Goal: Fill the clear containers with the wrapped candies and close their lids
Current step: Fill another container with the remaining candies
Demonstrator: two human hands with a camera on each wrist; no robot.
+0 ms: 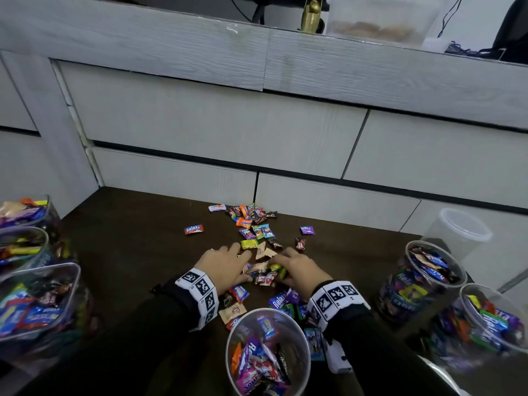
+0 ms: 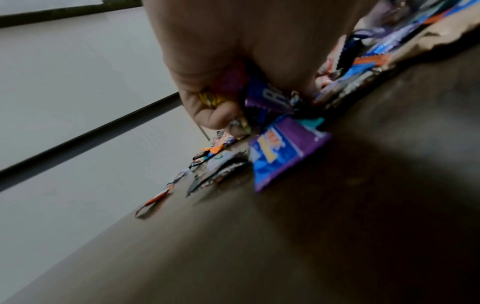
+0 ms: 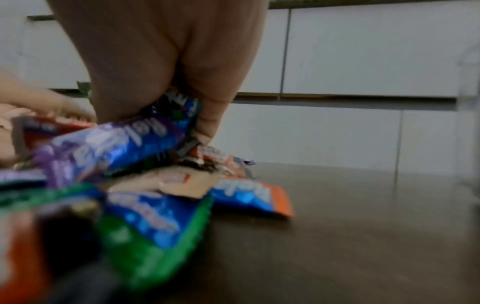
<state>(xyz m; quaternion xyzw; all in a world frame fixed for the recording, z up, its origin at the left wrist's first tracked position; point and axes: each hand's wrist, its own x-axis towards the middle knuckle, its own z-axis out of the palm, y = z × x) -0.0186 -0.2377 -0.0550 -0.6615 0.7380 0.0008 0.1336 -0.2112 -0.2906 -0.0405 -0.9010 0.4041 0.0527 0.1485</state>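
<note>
A person's left hand (image 1: 225, 264) and right hand (image 1: 300, 269) close from either side on a heap of small, brightly wrapped candies (image 1: 264, 274) in the middle of a dark brown wooden tabletop (image 1: 128, 252). Both hands curl their fingers (image 2: 215, 117) round several crinkled foil packets, purple, blue, green and tan. More candies trail toward the pale grey panelled wall (image 1: 214, 124). A round clear plastic container (image 1: 267, 352), lid off and partly filled, stands just in front of the wrists. Other clear candy-filled tubs (image 1: 434, 270) stand at both sides of the table, lids off.
</note>
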